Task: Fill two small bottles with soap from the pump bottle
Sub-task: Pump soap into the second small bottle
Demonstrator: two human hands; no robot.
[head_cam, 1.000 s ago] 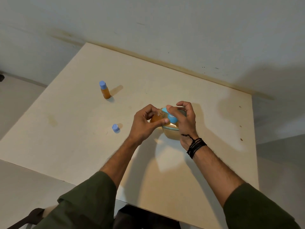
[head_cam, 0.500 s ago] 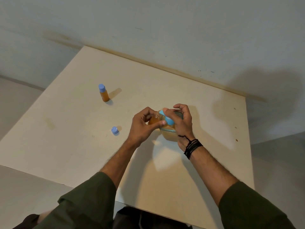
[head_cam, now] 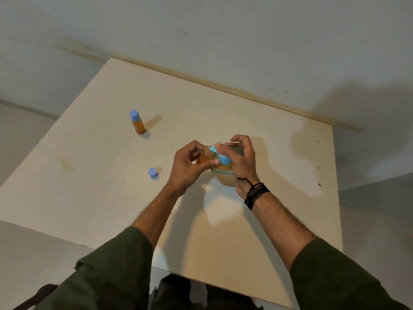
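A pump bottle (head_cam: 224, 176) of amber soap with a light blue pump head (head_cam: 220, 156) stands near the middle of the pale table (head_cam: 89, 175). My right hand (head_cam: 242, 162) is curled over the pump, thumb on the blue head. My left hand (head_cam: 186, 167) grips a small uncapped bottle (head_cam: 204, 158) of amber soap, held against the pump's spout. Its loose blue cap (head_cam: 153, 173) lies on the table to the left. A second small bottle (head_cam: 137, 121), filled and capped in blue, stands upright at the far left.
The table meets a grey wall (head_cam: 223, 41) at its far edge. Its left edge drops to the floor (head_cam: 20, 130). My dark green sleeves (head_cam: 107, 276) and lap are at the table's near edge.
Both hands stay on the pump bottle and small bottle. The view has shifted slightly; the hands look a little lower and nearer the middle of the table.
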